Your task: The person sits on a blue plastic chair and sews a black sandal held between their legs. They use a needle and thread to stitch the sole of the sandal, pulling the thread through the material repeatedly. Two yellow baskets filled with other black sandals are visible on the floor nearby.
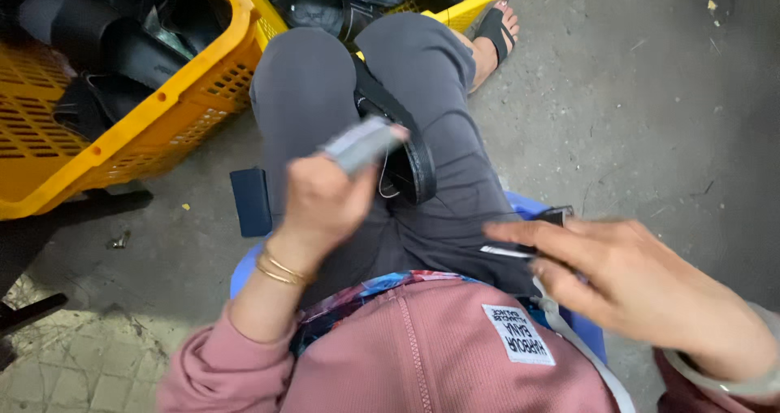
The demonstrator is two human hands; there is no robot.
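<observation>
- Left hand (325, 197): closed in a fist around a blurred grey, flat tool or block (361, 143), raised above the lap; its exact kind cannot be told.
- Right hand (642, 287): at 4 o'clock, fingers pressed together and stretched toward the lap, pinching a small dark flat item (532, 234) with a pale edge against the right thigh.
- Black sandal (402, 141): lies across the lap at centre, strap looped, just under the grey tool at about 1 o'clock of the left hand; neither hand grips it.
- Yellow crates (175, 96): at 10 to 12 o'clock, both loaded with further black sandal parts.
- Dark rectangular pad (250, 202): on the concrete floor (650, 96) at 9 o'clock, beside the left knee.
- Judgement on progress: one piece in hand on the lap, work on it appears unfinished; a large stock sits in the crates, and which of it is finished cannot be told.
</observation>
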